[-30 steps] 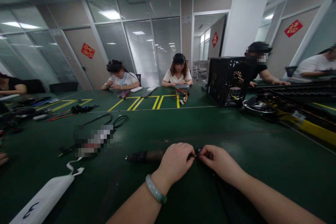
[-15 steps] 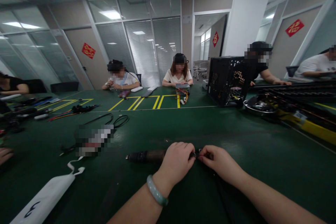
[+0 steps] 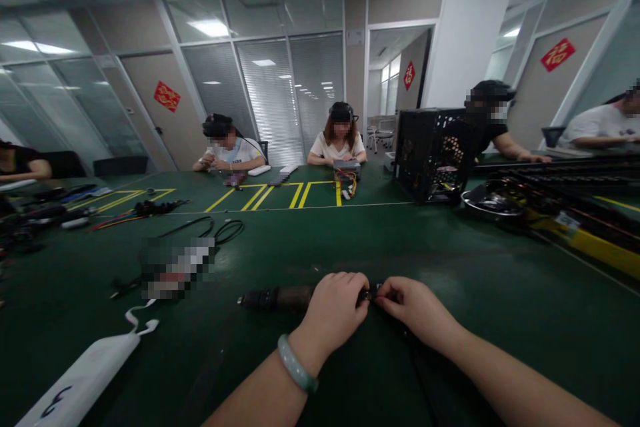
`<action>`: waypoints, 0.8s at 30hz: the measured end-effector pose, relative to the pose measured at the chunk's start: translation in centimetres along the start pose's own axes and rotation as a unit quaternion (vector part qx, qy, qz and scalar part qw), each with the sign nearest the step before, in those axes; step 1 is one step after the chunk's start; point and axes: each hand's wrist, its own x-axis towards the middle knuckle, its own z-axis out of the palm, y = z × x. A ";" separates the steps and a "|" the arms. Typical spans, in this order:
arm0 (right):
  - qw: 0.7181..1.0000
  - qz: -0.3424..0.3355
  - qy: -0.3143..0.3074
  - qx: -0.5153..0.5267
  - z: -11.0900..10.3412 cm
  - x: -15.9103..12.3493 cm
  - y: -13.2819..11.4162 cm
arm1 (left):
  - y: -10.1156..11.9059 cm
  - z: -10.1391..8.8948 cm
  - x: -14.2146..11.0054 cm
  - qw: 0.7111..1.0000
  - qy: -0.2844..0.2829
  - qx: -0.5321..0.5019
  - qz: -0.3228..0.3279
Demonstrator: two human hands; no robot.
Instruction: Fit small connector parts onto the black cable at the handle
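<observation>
A dark electric screwdriver [image 3: 287, 299] lies level just above or on the green table, its narrow metal tip pointing left. My left hand [image 3: 336, 310], with a pale green bangle on the wrist, wraps round its right end and hides that part. Close beside it, my right hand [image 3: 407, 303] pinches the end of a dark cable [image 3: 379, 289] against the screwdriver's rear. A small brassy glint shows between the two hands. From under my right hand the cable trails down toward the near edge; whether its end is joined to the screwdriver cannot be made out.
A white power bank-like slab marked 3 [image 3: 83, 380] lies at the near left, with a strap to a blurred-out item [image 3: 180, 270] and black cables. A black computer case [image 3: 430, 153] stands back right, near a metal bowl [image 3: 493, 199]. Several people sit or work around the table [image 3: 280, 240].
The view has shifted slightly. My hands keep nearly the same hold, with a bit more of the brassy part showing between them. Another person's hand at the left edge has left the view.
</observation>
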 end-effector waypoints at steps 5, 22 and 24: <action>1.000 0.004 -0.014 0.012 -0.2 -0.1 -0.2 | 0.0 -0.2 0.0 1.000 -0.008 0.004 -0.005; 1.000 0.011 -0.020 0.016 -0.3 -0.2 -0.3 | 0.3 -0.5 -0.1 0.999 -0.035 0.007 -0.029; 1.000 0.009 -0.019 0.019 -0.3 -0.1 -0.1 | 0.2 -0.5 0.0 0.999 -0.034 0.006 -0.025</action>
